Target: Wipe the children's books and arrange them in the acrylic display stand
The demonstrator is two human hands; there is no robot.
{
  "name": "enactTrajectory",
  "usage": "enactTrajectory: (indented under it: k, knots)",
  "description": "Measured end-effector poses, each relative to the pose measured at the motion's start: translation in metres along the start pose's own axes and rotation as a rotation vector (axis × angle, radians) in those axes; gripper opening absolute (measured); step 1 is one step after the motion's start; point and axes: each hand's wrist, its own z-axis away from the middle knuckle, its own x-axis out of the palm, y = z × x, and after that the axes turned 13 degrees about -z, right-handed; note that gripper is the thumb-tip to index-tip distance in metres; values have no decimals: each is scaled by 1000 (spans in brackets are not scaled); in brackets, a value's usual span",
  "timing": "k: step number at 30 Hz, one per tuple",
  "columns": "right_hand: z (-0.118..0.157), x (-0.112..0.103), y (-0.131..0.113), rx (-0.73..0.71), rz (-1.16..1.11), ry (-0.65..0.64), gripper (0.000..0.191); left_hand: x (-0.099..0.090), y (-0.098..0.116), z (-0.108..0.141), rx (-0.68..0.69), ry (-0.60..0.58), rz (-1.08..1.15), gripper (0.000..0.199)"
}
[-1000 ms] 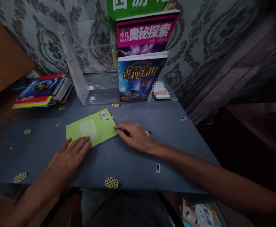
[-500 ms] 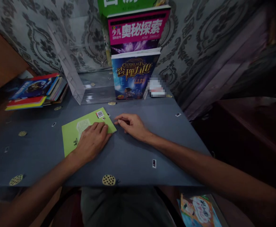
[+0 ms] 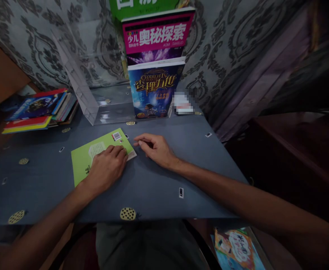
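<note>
A green book (image 3: 81, 161) lies flat on the blue-grey tablecloth, its barcode side up. My left hand (image 3: 109, 163) rests over the book's right part, fingers bent at its near right edge, which looks slightly raised. Just right of the book, my right hand (image 3: 154, 148) hovers low over the cloth with curled fingers, thumb near the index finger; nothing shows between them. Behind the hands, a clear plastic rack (image 3: 87, 103) holds upright books: a blue one (image 3: 156, 92) in front, a magenta one (image 3: 159, 35) and a green one (image 3: 147, 9) farther back.
A pile of books (image 3: 37, 108) sits at the table's back left. A pixelated white item (image 3: 183, 104) is right of the rack. Below the table's (image 3: 209, 195) right front edge lies another colourful book (image 3: 236, 249). A patterned curtain (image 3: 218, 48) hangs behind.
The camera view has shifted slightly. The green book's right edge has lifted a little under my left hand, showing some of the pages. My right hand has hardly moved.
</note>
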Motion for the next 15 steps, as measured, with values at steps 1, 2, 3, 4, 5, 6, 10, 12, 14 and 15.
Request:
enactTrajectory:
  k: [1,2,3,4,5,6,10,12,14,15]
  knots:
    - [1,0,-1,-19,21,-6,25,1,1,0,2,1,-4,28]
    - [2,0,-2,-43,48,-17,25,2,1,1,7,4,-9,27]
    - [3,0,-3,-69,85,-35,26,3,2,1,11,9,-16,26]
    - [4,0,-3,-96,132,-63,26,4,2,2,14,13,-22,25]
    - [5,0,-3,-123,189,-100,25,5,3,2,17,18,-27,25]
    - [5,0,-3,-148,253,-144,25,6,3,3,18,22,-31,25]
    - [6,-2,-2,-225,463,-279,22,8,2,6,27,39,-20,26]
    - [7,-2,-1,-259,515,-294,22,10,-2,8,37,47,15,29]
    - [7,-2,-2,-295,548,-311,22,12,-8,11,38,50,65,31]
    - [8,-2,-2,-311,562,-320,22,14,-13,12,27,41,86,32]
